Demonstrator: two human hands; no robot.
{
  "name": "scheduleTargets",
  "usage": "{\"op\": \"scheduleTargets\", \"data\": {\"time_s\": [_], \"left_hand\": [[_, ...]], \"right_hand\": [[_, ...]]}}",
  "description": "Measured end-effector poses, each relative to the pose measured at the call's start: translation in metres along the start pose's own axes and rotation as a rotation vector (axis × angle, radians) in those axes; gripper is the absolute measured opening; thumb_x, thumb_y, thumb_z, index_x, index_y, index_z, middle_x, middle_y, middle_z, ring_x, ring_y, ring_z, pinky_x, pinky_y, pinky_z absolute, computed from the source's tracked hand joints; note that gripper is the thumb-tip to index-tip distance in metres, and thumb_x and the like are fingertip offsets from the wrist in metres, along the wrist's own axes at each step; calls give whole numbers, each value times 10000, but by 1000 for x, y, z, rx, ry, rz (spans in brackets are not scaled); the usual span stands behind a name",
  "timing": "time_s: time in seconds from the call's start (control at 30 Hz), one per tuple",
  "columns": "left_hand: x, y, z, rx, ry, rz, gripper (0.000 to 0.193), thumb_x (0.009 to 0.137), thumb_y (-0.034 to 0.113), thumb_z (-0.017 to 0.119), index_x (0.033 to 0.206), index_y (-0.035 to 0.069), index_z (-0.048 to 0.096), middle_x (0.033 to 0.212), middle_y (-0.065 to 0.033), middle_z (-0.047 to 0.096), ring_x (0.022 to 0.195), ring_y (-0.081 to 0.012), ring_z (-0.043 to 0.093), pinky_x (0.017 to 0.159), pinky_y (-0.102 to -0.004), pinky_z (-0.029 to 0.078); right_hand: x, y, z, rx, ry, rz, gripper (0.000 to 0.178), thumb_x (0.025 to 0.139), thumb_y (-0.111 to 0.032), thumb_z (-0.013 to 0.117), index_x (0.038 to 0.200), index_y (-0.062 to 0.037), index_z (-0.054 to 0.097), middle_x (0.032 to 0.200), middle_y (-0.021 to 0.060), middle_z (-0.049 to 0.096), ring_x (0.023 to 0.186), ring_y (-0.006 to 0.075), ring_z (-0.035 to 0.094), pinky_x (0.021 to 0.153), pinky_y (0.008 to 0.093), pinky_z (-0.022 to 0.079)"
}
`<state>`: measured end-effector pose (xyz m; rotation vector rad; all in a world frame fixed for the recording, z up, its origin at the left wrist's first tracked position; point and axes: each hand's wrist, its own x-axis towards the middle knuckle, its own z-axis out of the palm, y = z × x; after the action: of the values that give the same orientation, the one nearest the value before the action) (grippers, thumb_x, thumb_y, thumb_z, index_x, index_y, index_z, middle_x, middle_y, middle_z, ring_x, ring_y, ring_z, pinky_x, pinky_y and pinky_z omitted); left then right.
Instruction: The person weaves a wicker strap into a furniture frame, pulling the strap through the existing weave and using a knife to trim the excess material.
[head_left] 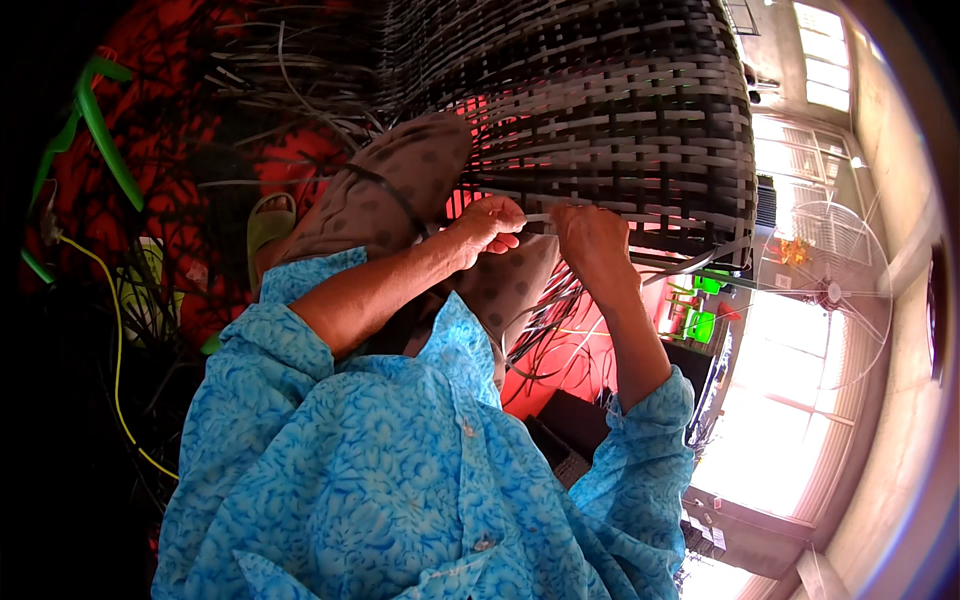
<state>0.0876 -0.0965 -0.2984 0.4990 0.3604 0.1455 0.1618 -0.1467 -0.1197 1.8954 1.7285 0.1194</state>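
Note:
A large dark woven piece [620,120], made of flat black and grey strips, rises in front of me and leans over my knees. At its lower edge my left hand [488,230] is closed, with thumb and finger pinching a pale grey weaving strip [538,217]. A short length of that strip runs across to my right hand [592,240], which is closed on it with the knuckles up against the weave. The right fingertips are mostly hidden behind the hand. Loose strip ends [545,330] hang below the weave between my hands and my lap.
Many loose dark strips [290,70] spread over the red floor at upper left. A green plastic frame [105,140] and a yellow cord [118,340] lie farther left. To the right stand a large fan [830,290] and green chairs [700,325].

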Motion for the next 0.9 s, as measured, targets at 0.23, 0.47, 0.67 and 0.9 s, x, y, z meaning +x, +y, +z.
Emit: {"op": "scheduleTargets", "data": {"time_s": [0.23,0.47,0.67,0.9], "left_hand": [[1,4,-8,-33,-86,92,100,850,215,657,866,149,583,843,35,619,716,-90,591,621,-249,461],[1,9,-5,19,-136,-15,334,958,269,478,1251,117,525,894,-42,636,717,-125,608,619,-255,480],[11,13,8,3,-234,-98,423,966,221,456,1365,114,367,893,-115,658,669,-176,644,573,-279,510],[21,9,5,-32,-286,-131,417,945,197,501,1341,135,390,858,-118,664,619,-179,648,517,-269,514]], "right_hand": [[11,0,3,19,-66,112,128,837,-230,570,870,-129,640,733,120,646,679,326,637,565,430,495],[4,5,12,183,265,65,90,788,-196,615,830,-116,615,713,93,613,654,326,609,555,429,470],[6,3,25,94,141,200,72,753,-156,619,772,-92,593,701,106,600,637,314,607,548,404,478],[13,6,28,19,39,139,85,783,-176,613,796,-92,620,704,112,625,637,310,619,528,407,478]]}}
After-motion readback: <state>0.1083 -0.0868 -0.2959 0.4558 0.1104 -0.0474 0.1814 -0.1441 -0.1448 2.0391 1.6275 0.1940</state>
